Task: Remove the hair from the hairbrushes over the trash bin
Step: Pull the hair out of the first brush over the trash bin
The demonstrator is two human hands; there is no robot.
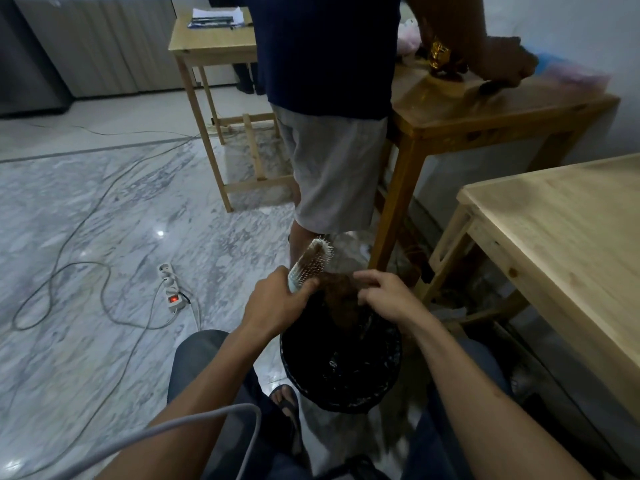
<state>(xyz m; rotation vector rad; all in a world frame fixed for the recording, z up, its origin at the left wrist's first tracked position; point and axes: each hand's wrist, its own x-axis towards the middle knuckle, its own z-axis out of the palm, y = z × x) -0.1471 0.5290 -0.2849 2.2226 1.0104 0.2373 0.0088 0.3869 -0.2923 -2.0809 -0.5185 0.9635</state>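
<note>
My left hand [277, 301] grips a white paddle hairbrush [311, 263] by its lower end, bristles facing right, head tilted up and away. My right hand [384, 292] pinches a brown clump of hair [341, 289] that hangs from the bristles. Both hands are held over a black trash bin [341, 400] lined with a dark bag, standing on the floor between my knees. The brush handle is hidden inside my left hand.
Another person [329, 98] stands just beyond the bin at a dark wooden table [485, 112]. A pale wooden table [571, 237] is at my right. A power strip [171, 289] and cables [86, 271] lie on the marble floor at left.
</note>
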